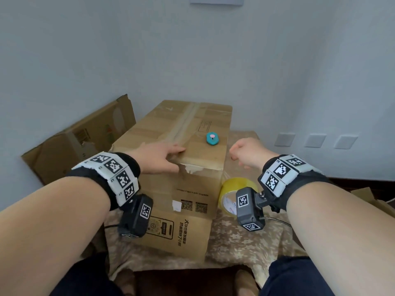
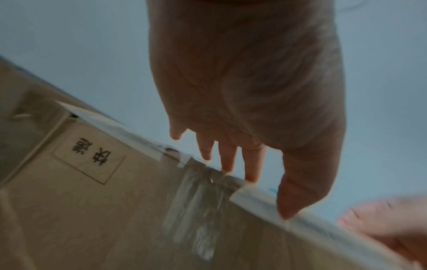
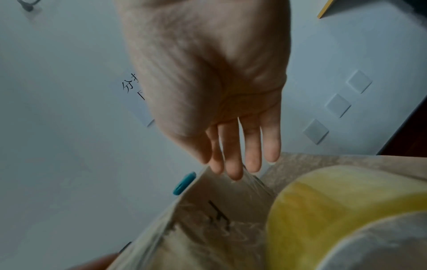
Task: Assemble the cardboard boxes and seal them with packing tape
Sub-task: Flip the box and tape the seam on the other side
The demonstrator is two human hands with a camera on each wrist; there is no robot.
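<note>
Cardboard box stands closed on the patterned cloth, directly under the left hand. Clear tape strip runs along its top seam, away from the fingers. Left hand lies flat, fingers straight, on the near top edge. Right hand hovers just right of the box, fingers relaxed, holding nothing. Yellowish tape roll stands below the right wrist, against the box side. Teal cutter sits on the box top, between and beyond the hands.

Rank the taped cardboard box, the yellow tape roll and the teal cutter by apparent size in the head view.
1. Taped cardboard box, by far the largest.
2. Yellow tape roll, partly hidden by the right wrist camera.
3. Teal cutter, smallest; it lies farther away, on the box.
</note>
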